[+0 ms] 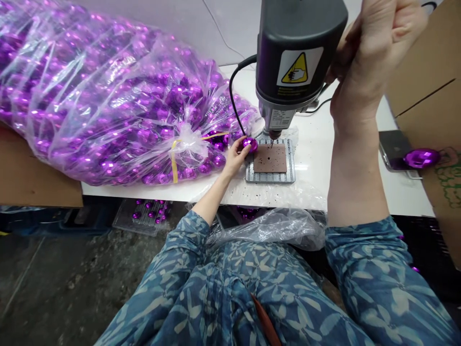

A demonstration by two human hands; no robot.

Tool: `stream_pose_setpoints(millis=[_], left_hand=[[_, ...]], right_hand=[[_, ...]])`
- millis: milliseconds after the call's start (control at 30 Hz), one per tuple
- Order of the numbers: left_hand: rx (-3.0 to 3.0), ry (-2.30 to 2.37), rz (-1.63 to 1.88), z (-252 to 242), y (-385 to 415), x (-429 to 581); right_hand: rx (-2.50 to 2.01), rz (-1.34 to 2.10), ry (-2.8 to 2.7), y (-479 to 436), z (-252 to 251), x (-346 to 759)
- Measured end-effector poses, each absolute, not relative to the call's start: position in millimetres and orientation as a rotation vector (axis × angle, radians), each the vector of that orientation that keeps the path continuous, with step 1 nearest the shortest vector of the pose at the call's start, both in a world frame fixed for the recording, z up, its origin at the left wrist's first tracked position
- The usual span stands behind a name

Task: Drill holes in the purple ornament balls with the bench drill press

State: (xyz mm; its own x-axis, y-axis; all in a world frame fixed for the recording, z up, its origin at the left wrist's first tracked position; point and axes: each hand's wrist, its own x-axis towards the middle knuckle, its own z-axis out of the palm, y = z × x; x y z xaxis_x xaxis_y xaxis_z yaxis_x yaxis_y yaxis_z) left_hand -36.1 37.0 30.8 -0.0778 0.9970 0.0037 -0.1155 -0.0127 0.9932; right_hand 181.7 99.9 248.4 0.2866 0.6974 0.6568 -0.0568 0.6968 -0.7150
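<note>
My left hand (236,156) pinches a shiny purple faceted ball (249,144) at the left edge of the drill press base (270,178). On that base lies a flat brown board (275,166) with a small dark hole and scattered crumbs. Above the board hangs the thin bit of a black bench drill press (300,53), which bears a yellow warning label. My right hand (370,53) is raised at the right side of the drill head, its fingers curled; what they grip is hidden behind the hand and the machine.
A big clear bag (118,96) of purple balls, tied with yellow ribbon, fills the left of the white table (309,158). At the right are a phone (392,149), another purple ball (422,157) and cardboard (428,62). Crumpled clear plastic (273,228) hangs at the front edge.
</note>
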Motion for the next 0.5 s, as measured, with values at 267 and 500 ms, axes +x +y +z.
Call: stream_pose_setpoints(millis=[267,500], left_hand=[[0.998,1.279,1.381,19,21,-69],[1.042,1.126,1.434,45,-3,-45]], right_hand=[[-0.659,0.611,-1.148,95,252,178],[-0.64,0.577,-1.175,98,252,178]])
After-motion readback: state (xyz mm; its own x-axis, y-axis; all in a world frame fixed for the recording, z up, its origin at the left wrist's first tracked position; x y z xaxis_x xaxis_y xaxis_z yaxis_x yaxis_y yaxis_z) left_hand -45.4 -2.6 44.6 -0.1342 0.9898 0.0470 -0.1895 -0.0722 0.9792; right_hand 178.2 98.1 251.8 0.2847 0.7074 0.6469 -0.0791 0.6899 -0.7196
